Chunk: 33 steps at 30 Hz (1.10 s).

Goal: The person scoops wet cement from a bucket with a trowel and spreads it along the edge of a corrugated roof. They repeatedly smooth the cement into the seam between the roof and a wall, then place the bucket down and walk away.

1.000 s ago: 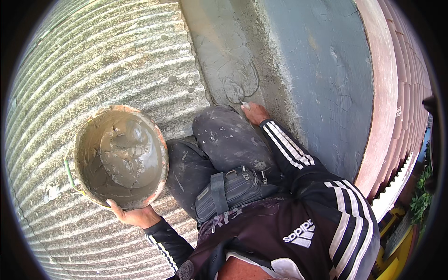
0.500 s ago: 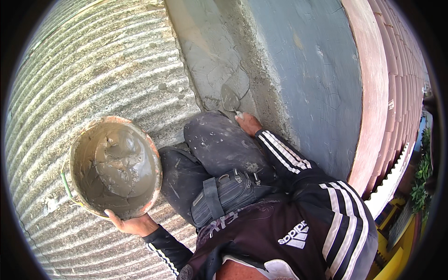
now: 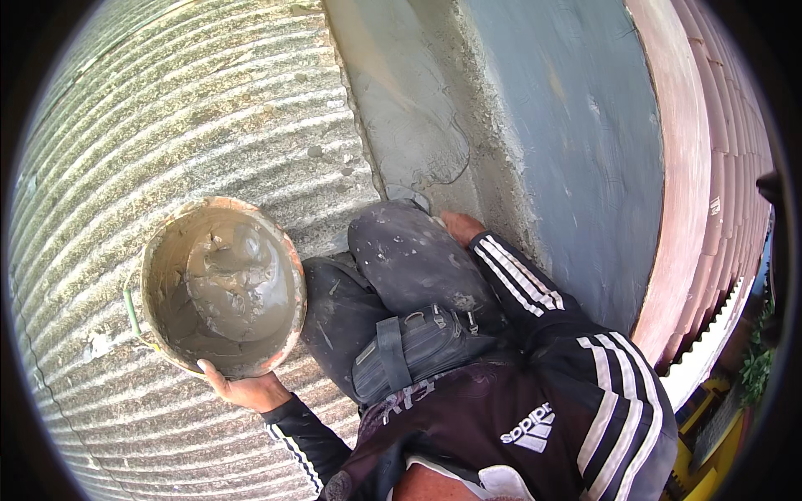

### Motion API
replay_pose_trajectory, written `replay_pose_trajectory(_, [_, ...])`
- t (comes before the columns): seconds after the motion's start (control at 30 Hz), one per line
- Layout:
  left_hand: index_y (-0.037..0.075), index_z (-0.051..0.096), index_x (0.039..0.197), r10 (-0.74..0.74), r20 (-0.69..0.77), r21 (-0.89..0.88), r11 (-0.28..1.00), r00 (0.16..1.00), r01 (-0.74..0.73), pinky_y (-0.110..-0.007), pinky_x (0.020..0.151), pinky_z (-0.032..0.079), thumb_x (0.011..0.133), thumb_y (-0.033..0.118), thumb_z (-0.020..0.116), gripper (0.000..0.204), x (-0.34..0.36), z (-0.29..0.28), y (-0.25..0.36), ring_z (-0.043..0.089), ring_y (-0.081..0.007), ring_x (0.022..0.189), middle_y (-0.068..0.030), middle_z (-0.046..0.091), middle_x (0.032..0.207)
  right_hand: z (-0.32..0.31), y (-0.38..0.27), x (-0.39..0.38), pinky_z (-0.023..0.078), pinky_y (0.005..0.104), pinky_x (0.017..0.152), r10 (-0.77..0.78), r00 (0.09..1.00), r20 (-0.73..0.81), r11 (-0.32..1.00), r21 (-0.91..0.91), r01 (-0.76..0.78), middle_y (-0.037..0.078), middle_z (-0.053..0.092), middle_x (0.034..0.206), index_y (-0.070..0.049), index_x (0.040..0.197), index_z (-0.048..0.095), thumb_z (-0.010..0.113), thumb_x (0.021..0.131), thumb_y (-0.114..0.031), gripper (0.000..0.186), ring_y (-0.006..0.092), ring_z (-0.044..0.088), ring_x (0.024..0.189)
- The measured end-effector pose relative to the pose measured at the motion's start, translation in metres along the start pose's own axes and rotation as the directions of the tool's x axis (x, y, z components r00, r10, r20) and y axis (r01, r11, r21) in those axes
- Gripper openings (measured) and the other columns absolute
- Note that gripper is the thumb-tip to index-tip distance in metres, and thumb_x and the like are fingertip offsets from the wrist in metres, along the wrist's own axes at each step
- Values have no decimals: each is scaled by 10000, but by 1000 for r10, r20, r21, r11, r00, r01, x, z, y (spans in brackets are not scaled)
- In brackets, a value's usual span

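My left hand [image 3: 242, 388] grips the lower rim of a dirty orange bucket [image 3: 289, 247], half filled with wet grey mortar [image 3: 234, 284], beside my left leg on the corrugated sheeting. My right hand [image 3: 459, 227], just past my right knee [image 3: 393, 242], is closed on a trowel [image 3: 405, 194], whose blade is low in a channel of smooth wet mortar [image 3: 413, 125] and partly hidden by that knee. A dark waist bag [image 3: 413, 351] lies across my lap.
Weathered corrugated sheeting [image 3: 159, 108] spreads to the left. Right of the channel are a rough cement edge, a grey-blue coated band [image 3: 576, 142], a pale pink border [image 3: 677, 159] and red roof tiles [image 3: 735, 167]. Green foliage [image 3: 756, 367] and yellow shapes show at the lower right.
My right hand and the trowel have drawn down toward my knee, so more of the blade is hidden behind it. The left hand still holds the bucket; the view has shifted slightly.
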<state>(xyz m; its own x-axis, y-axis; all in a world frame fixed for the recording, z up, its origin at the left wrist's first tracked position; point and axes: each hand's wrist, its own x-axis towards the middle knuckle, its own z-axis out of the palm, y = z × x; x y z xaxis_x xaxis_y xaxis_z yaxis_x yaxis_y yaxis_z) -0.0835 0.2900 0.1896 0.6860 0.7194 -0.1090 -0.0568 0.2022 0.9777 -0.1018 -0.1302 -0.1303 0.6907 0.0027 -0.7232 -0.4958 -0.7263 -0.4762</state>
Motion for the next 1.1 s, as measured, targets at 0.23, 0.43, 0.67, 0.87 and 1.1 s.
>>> replay_pose_trajectory(0.23, [11, 384, 1570, -30, 6, -25, 999, 1000, 30, -528, 1177, 391, 1024, 382, 625, 703, 1, 0, -1, 457, -351, 1418, -180, 415, 1599, -74, -41, 45, 510, 517, 952, -12, 958, -285, 991, 127, 50, 282, 705, 1163, 12, 1165, 689, 556, 1005, -520, 570, 439, 670, 1124])
replay_pose_trajectory(0.43, [-20, 425, 1531, -70, 86, -55, 996, 994, 75, -513, 1162, 415, 1040, 343, 609, 638, 7, -13, 1, 507, -333, 1382, -180, 493, 1552, -103, -102, 122, 498, 486, 1033, -8, 988, -157, 991, 127, 28, 278, 683, 1277, 45, 1254, 690, 520, 1019, -514, 630, 418, 649, 1209])
replay_pose_trajectory(0.67, [-3, 486, 1490, -111, 34, -43, 993, 993, 112, -509, 1114, 464, 1032, 396, 602, 618, 18, -16, 21, 554, -321, 1335, -170, 559, 1467, -27, -26, 6, 529, 514, 997, 37, 999, -18, 995, -89, -38, 269, 704, 1244, -14, 1239, 709, 596, 964, -506, 575, 418, 671, 1186])
replay_pose_trajectory(0.87, [-8, 567, 1392, 13, 150, -34, 999, 989, -8, -429, 1046, 505, 1083, 361, 540, 482, 48, -17, 24, 612, -269, 1237, -149, 615, 1376, -94, -37, -51, 540, 509, 954, -16, 983, -183, 989, -144, -11, 287, 719, 1135, 9, 1158, 668, 820, 800, -320, 510, 443, 692, 1101])
replay_pose_trajectory(1.1, [-9, 639, 1280, 121, 180, -158, 983, 976, -93, -359, 981, 509, 1104, 293, 551, 360, 51, -24, 14, 631, -179, 1120, -98, 665, 1243, -214, -227, -128, 520, 453, 824, -656, 636, -407, 737, -162, 656, 224, 667, 949, 16, 1083, 649, 724, 951, -211, 273, 378, 652, 859])
